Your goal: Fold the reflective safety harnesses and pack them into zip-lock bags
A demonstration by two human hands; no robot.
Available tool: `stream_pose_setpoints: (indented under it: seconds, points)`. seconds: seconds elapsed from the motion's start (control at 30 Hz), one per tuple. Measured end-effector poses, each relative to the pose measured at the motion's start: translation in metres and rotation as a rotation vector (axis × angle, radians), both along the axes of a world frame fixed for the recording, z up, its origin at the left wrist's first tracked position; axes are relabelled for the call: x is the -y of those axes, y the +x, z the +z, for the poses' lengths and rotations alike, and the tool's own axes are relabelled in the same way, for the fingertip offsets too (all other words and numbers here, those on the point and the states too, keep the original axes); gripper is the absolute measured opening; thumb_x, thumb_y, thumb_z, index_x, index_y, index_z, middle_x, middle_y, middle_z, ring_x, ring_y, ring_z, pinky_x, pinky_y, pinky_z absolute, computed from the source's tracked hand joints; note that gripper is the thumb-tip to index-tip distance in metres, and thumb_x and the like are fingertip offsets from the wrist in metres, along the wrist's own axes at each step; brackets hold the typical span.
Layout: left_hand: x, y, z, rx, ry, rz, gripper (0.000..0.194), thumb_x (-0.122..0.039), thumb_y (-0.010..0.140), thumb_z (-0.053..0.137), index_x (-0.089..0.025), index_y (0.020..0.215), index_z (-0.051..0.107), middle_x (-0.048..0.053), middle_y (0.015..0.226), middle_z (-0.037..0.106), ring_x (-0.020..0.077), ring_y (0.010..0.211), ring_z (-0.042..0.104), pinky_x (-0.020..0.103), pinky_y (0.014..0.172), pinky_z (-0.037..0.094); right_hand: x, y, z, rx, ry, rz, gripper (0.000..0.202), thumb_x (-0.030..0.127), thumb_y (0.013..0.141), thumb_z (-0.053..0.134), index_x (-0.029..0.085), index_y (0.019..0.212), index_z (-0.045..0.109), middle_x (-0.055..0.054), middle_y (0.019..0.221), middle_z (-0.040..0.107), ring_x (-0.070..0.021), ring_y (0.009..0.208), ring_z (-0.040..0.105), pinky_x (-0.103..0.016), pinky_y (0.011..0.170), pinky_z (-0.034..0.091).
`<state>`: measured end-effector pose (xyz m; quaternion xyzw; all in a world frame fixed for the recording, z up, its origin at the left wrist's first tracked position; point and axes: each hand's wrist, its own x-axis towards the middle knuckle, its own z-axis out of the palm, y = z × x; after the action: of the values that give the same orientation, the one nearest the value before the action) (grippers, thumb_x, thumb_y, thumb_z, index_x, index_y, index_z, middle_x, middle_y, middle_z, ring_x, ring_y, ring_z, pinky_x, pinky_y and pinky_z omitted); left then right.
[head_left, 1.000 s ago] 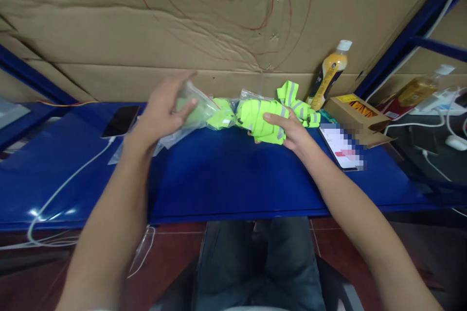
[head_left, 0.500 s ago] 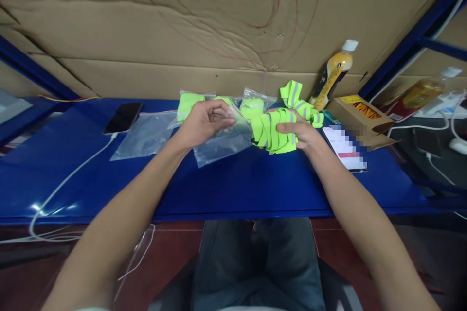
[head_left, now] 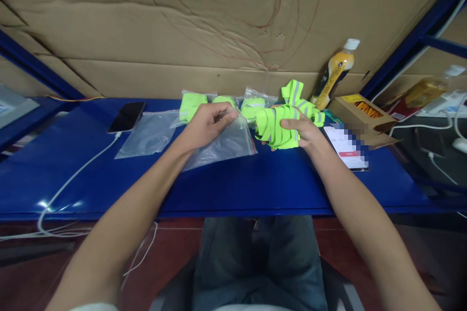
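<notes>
My left hand (head_left: 209,124) pinches the top edge of a clear zip bag (head_left: 226,143), whose red-lined opening faces right. In my right hand (head_left: 301,126) is a folded bundle of neon yellow-green reflective strap (head_left: 275,129), thumb on top and fingers beneath. The bundle is just right of the bag's opening, outside it. Behind my hands lie bagged green bundles, one at the left (head_left: 191,106) and one in the middle (head_left: 253,105). More loose green strap (head_left: 301,99) lies behind my right hand. A flat clear bag (head_left: 148,133) rests left of my left hand.
A black phone (head_left: 126,116) with a white cable lies at the left of the blue table (head_left: 241,189). To the right are a lit phone (head_left: 345,146), an open cardboard box (head_left: 359,119) and a yellow drink bottle (head_left: 333,75). Cardboard stands behind.
The clear bag under my left hand has turned and its red-lined opening now spreads toward the right. The strap bundle in my right hand has shifted slightly right.
</notes>
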<state>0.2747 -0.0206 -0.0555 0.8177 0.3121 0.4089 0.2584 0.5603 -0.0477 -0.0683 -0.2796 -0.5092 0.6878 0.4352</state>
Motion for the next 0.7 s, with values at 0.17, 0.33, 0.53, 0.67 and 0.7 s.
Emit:
stream_pose_setpoints:
  seconds: [0.17,0.33,0.53,0.67,0.7]
  points:
    - [0.0,0.002,0.004,0.068,-0.105,-0.101,0.027,-0.038,0.094,0.074,-0.018,0.084,0.06,-0.002,0.076,0.053,0.0108,0.063,0.041,0.024,0.058,0.032,-0.003,0.004,-0.002,0.014,0.024,0.005,0.073,0.047,0.059,0.103,0.022,0.12,0.072,-0.006,0.093,0.082,-0.032,0.073,0.081,-0.048,0.061,0.071]
    - [-0.002,-0.004,0.003,-0.055,-0.065,-0.111,0.042,-0.042,0.105,0.061,-0.019,0.072,0.051,-0.003,0.069,0.041,0.011,0.061,0.035,0.026,0.057,0.028,-0.004,0.011,0.0,0.092,0.042,-0.026,0.068,0.044,0.063,0.103,0.022,0.121,0.076,-0.007,0.101,0.083,-0.031,0.076,0.082,-0.048,0.064,0.072]
    - [-0.002,-0.004,0.0,-0.088,0.006,-0.187,0.055,-0.048,0.112,0.053,-0.021,0.067,0.035,-0.004,0.066,0.034,0.0115,0.059,0.03,0.029,0.059,0.028,-0.005,0.011,0.004,0.175,0.072,-0.063,0.062,0.042,0.057,0.106,0.019,0.11,0.082,-0.005,0.093,0.081,-0.0256,0.082,0.081,-0.041,0.079,0.071]
    - [-0.004,-0.003,0.0,-0.114,0.083,-0.239,0.05,-0.038,0.113,0.05,-0.021,0.068,0.037,-0.003,0.066,0.037,0.0137,0.062,0.036,0.031,0.066,0.035,-0.005,0.009,0.008,0.263,0.069,-0.061,0.062,0.04,0.056,0.105,0.018,0.11,0.085,-0.006,0.095,0.083,-0.0237,0.082,0.081,-0.037,0.076,0.069]
    - [-0.004,-0.002,0.0,-0.137,0.109,-0.245,0.048,-0.035,0.113,0.049,-0.021,0.069,0.038,-0.003,0.066,0.038,0.0144,0.063,0.038,0.032,0.068,0.036,-0.004,0.007,0.009,0.275,0.06,-0.052,0.061,0.039,0.056,0.105,0.018,0.11,0.086,-0.006,0.098,0.084,-0.0232,0.082,0.081,-0.037,0.076,0.069]
